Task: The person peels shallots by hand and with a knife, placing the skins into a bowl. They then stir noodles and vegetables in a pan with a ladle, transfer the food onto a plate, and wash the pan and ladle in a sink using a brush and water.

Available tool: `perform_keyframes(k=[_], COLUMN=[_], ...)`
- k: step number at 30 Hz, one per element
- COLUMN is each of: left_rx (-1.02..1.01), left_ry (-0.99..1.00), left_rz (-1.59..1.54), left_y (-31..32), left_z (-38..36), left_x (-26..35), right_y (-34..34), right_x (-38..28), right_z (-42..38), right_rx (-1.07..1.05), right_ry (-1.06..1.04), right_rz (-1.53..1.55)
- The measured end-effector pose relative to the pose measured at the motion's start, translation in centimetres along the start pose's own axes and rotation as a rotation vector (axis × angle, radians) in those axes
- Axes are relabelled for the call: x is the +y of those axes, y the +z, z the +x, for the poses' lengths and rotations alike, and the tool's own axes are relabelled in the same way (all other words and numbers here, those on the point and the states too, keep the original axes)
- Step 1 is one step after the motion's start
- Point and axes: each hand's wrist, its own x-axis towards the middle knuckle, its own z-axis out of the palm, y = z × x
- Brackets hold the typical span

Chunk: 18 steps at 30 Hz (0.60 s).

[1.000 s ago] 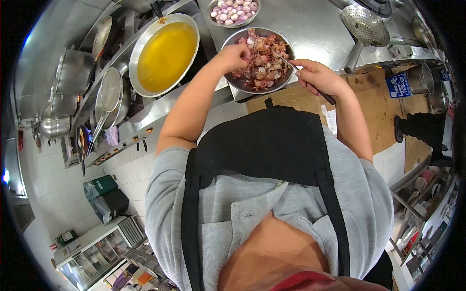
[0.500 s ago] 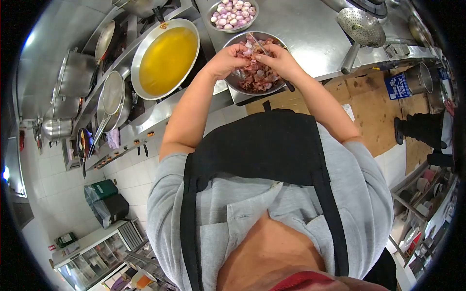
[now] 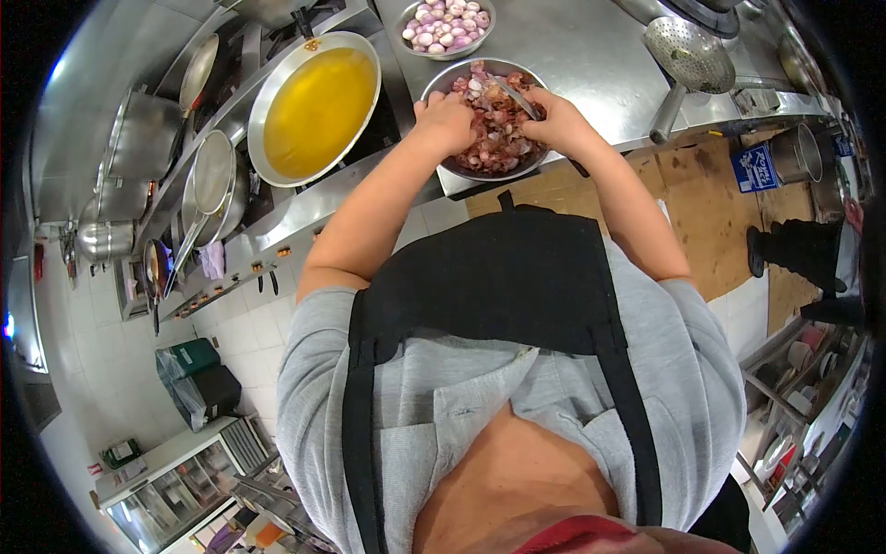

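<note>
Over steel bench: both hands meet above a metal bowl of reddish shallot skins.
L hand: left hand curled, fingers bent down into the skins at bowl's left side; looks closed on something small, can't tell what exactly.
R hand: right hand clenched round a knife; blade tip lies over the skins toward bowl centre, dark handle end sticks out behind the wrist past bowl's rim.
Bowl pos: on bench near its front edge, just in front of the person's apron; skins heaped inside, a few pale peeled bits mixed in.
2nd bowl: smaller bowl of peeled shallots further back on bench, just beyond the first, apart from both hands.
Pan: big pan of yellow oil left of the bowls, on the stove; near L forearm, not touching.
Skimmer: perforated skimmer lying on bench to the right, handle slanting down toward bench edge; well apart from R hand.
Stove side: pots & lids stacked along far left.
Floor: cardboard sheets under bench on right; another person's dark shoes stand on them.
Clothing: grey shirt, black apron straps.
</note>
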Motion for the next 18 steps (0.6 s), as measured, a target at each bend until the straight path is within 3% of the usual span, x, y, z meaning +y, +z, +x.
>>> perform_keyframes(k=[3, 5, 14, 16, 18], left_rx=[0.098, -0.003, -0.039, -0.154, -0.144], left_ry=[0.152, 0.158, 0.028, -0.085, -0.134], left_rz=[-0.111, -0.172, -0.064, -0.094, -0.121], left_y=[2.7, 3.1, 4.0, 3.3, 2.7], left_z=[3.7, 4.2, 2.8, 2.6, 2.4], left_x=[-1.0, -0.5, 2.3, 3.0, 3.8], right_y=[-0.1, 0.1, 0.3, 0.0, -0.1], right_x=[0.4, 1.0, 0.9, 1.1, 1.1], right_z=[-0.5, -0.5, -1.1, -1.0, -1.0], right_rx=[0.061, 0.012, 0.021, 0.017, -0.003], right_ry=[-0.011, 0.004, -0.053, -0.051, -0.054], right_rz=[-0.012, -0.033, -0.051, -0.039, -0.03])
